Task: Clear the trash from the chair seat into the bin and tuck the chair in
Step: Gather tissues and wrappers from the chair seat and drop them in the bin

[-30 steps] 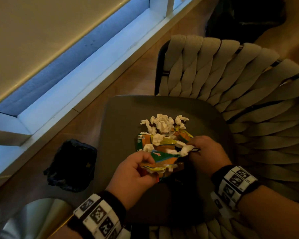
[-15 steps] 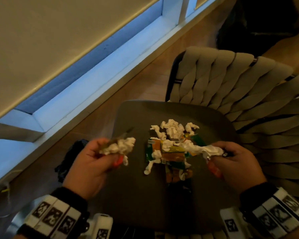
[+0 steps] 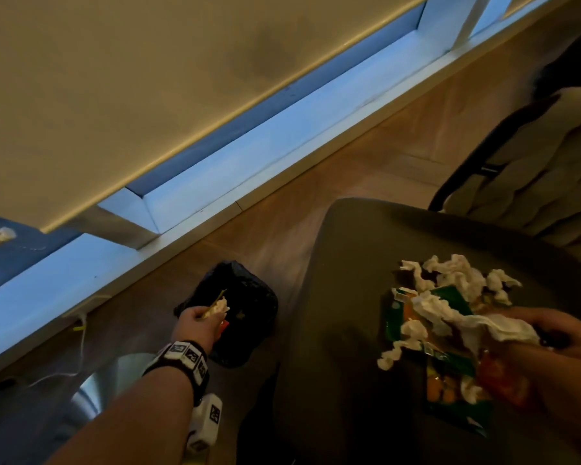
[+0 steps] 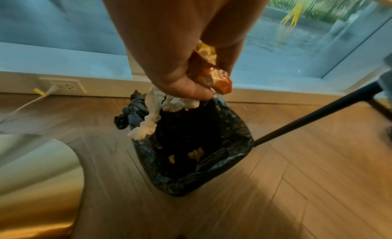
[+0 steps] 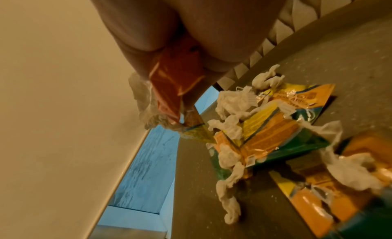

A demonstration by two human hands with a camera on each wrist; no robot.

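A pile of white crumpled tissues [image 3: 450, 276] and green, orange and yellow wrappers [image 3: 450, 364] lies on the dark grey chair seat [image 3: 342, 297]. My left hand [image 3: 198, 325] is out over the bin [image 3: 239, 313], a small bin lined with a black bag [image 4: 212, 159] on the floor left of the chair. It grips a bunch of trash: white tissue [image 4: 148, 123] and an orange wrapper [image 4: 220, 81]. My right hand [image 3: 550, 340] stays at the pile and grips a red-orange wrapper [image 5: 174, 78] with white tissue [image 3: 483, 325].
A woven beige chair back [image 3: 534, 169] rises at the right. A pale table top [image 3: 81, 95] overhangs the window ledge at the left. A shiny metal base [image 3: 91, 391] stands near the bin. A wall socket [image 4: 63, 86] with a white cable sits by the skirting.
My left hand has carried its bunch of tissue and wrapper leftward and down, from above the seat edge to over the bin. The right hand keeps its hold at the pile.
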